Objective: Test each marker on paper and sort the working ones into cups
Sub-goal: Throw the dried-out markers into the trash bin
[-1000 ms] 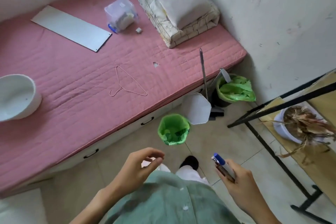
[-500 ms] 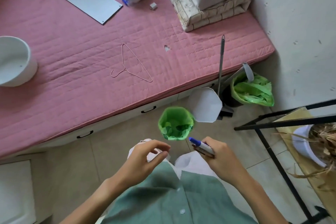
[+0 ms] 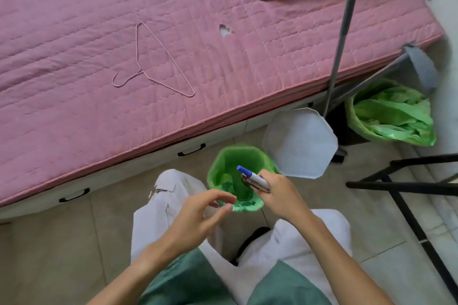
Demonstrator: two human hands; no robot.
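Markers poised over a green-lined bin (image 3: 218, 176)
Right hand (image 3: 277, 195) grips two markers (image 3: 252, 177); left hand (image 3: 198, 215) loosely curled, empty; a loosened grip could drop working markers among the rubbish

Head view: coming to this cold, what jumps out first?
The right hand grips a blue-capped marker right over the small green-lined bin on the floor by the bed, its white lid flipped open. The left hand hangs beside it, fingers loosely curled and holding nothing. Behind, the pink mattress fills the frame, a wire hanger lying on it.
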